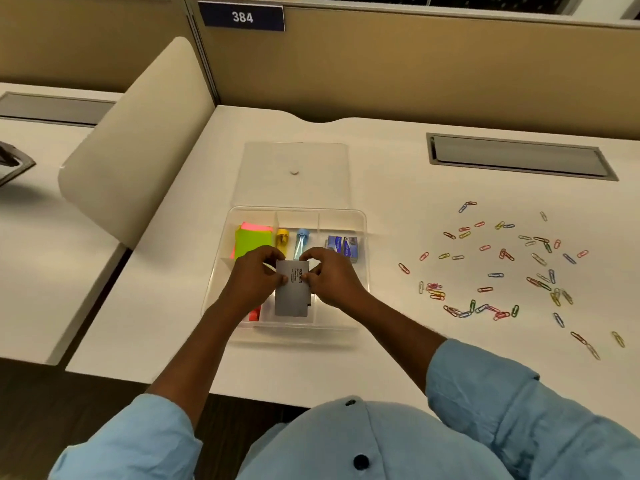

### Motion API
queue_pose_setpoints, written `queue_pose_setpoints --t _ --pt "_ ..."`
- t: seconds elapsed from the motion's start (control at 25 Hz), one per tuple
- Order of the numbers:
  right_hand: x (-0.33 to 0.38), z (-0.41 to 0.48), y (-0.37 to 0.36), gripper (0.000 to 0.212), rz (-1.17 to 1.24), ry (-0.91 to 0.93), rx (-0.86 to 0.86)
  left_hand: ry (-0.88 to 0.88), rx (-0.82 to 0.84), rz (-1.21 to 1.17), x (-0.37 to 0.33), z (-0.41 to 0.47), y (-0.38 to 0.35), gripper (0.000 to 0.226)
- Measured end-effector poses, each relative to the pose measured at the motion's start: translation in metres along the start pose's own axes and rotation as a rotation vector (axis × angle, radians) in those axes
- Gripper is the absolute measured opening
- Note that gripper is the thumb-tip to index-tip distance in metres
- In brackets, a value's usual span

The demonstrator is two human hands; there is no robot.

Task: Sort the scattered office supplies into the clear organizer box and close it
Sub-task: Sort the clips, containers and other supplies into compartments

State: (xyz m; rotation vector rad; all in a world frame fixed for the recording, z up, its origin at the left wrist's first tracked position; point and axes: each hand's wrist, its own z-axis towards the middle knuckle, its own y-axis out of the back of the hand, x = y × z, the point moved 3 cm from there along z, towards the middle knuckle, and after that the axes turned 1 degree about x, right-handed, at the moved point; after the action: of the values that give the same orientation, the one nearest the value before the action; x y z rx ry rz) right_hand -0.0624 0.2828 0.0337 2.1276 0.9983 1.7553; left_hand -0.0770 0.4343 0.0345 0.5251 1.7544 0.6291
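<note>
The clear organizer box (360,220) sits in the middle of the desk, its lid (294,157) lying flat behind it. Inside are green and pink sticky notes (252,239), a yellow highlighter (282,237), a blue highlighter (302,239) and a small blue box (343,245). Over the box's middle compartment, my left hand (256,275) and my right hand (329,275) pinch the two sides of a grey card packet (292,299). Several coloured paper clips (502,268) lie scattered on the desk to the right.
A beige partition (138,143) stands at the left of the desk, with a taller panel wall behind bearing a "384" sign (242,17). A grey cable hatch (519,157) is set into the desk at back right. Another desk lies to the left.
</note>
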Motion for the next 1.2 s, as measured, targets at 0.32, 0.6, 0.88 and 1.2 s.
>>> queue_pose_setpoints --t 0.32,0.6,0.88,1.2 --pt "0.004 -0.001 -0.035 0.033 -0.238 -0.015 -0.036 -0.182 0.108 0.384 0.026 0.018 -0.009 0.03" --pt "0.009 0.004 -0.056 0.037 -0.6 -0.008 0.012 -0.264 0.113 0.551 0.032 0.021 -0.016 0.033" --pt "0.007 0.012 -0.07 0.032 -0.872 -0.019 0.054 -0.294 0.171 0.585 0.034 0.024 -0.023 0.041" --pt "0.001 0.013 -0.078 0.027 -1.0 0.025 0.048 -0.324 0.14 0.52 0.036 0.024 -0.028 0.037"
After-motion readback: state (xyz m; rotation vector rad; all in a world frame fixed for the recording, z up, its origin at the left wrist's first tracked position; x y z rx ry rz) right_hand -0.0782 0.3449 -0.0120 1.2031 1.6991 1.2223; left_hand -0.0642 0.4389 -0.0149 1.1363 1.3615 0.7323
